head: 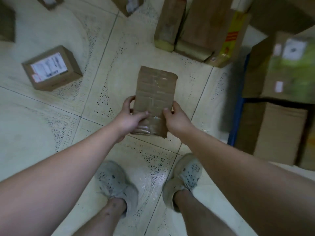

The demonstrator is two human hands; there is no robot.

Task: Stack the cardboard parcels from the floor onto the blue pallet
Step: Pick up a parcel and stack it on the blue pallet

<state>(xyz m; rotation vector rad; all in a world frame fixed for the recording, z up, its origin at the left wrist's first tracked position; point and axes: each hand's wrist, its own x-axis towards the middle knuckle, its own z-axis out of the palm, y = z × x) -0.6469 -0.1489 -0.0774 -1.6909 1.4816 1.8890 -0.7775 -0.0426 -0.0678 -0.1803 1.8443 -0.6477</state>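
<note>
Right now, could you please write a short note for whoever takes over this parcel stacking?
Left-hand grip and right-hand grip: each holds one side of the flat parcel at its near end, above the floor.
Blue pallet: at the right, with several boxes already stacked on it.
Left to do: set this parcel there, then the labelled box, the tall boxes and the others on the floor.

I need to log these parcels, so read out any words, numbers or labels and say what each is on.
Nothing can be read.
Shipping label on the left box: blurred.
White label on the right box: blurred.
Red marks on the yellow box: unreadable.
The held parcel: no print seen.
</note>
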